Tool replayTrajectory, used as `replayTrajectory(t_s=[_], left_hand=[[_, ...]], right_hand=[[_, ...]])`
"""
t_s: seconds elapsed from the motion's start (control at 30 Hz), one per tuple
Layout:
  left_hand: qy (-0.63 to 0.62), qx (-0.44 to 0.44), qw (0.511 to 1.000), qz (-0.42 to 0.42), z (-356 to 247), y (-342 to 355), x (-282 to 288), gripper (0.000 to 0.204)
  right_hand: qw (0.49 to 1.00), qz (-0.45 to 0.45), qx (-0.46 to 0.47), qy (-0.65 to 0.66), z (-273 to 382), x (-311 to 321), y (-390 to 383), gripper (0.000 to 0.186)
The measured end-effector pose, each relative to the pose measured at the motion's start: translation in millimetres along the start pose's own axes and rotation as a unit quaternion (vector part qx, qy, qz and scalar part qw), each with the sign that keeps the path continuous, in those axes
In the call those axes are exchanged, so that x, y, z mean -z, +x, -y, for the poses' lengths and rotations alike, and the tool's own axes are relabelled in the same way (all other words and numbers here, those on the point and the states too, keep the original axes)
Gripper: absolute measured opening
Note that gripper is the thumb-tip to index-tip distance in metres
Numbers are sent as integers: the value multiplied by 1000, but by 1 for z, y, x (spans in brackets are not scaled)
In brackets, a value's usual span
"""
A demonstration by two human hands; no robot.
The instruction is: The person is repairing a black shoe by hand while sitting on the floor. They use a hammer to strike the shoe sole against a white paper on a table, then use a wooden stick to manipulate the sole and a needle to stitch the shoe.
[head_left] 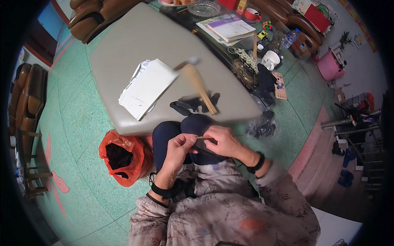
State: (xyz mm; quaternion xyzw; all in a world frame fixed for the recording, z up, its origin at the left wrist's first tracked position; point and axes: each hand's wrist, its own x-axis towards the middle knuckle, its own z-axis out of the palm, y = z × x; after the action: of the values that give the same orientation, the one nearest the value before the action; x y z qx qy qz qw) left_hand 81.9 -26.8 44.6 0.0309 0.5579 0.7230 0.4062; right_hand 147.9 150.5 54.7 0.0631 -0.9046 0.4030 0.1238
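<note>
Above my lap, my left hand (pixel 181 146) is closed in a pinch on one end of a thin tan strip (pixel 202 137). My right hand (pixel 223 141) grips the other end with its fingers curled. A dark, limp piece (pixel 208 152) shows under the right hand; its kind is hard to make out against my dark trousers. Beyond my knees, on a grey padded surface (pixel 123 41), lies a hammer (pixel 197 84) with a wooden handle, its head blurred. Several black pieces (pixel 189 104) lie around the handle's end. Left of the hammer sits a white stack of paper (pixel 148 88) with ragged edges.
An orange plastic bag (pixel 141 158) holding dark stuff stands on the green floor left of my legs. A dark table (pixel 225 49) at the far right carries books (pixel 230 28), a white mug (pixel 270 60), a tangle of pale cord (pixel 245 56) and a bottle (pixel 290 37).
</note>
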Motion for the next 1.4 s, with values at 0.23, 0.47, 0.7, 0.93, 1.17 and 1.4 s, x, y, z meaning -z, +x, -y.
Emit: replayTrajectory(t_s=[0.23,0.47,0.7,0.93,1.17,1.4], left_hand=[[46,-47,996,-62,-6,-3,-12,12],[70,-81,985,-132,7,-5,-12,12],[75,-72,988,-114,15,-4,-14,13],[75,-92,985,-122,7,-6,-16,12],[5,-105,987,-120,4,-10,-11,12],[232,-31,970,63,-30,-26,7,16]], right_hand=[[995,-64,-39,68,10,-16,4,7],[976,-110,-152,113,4,-23,-15,6],[998,-54,-37,-5,8,-7,-11,8],[997,-74,-16,-8,8,-14,-6,10],[991,-123,-51,-8,6,-5,-22,18],[982,-71,158,-70,19,21,-28,26]])
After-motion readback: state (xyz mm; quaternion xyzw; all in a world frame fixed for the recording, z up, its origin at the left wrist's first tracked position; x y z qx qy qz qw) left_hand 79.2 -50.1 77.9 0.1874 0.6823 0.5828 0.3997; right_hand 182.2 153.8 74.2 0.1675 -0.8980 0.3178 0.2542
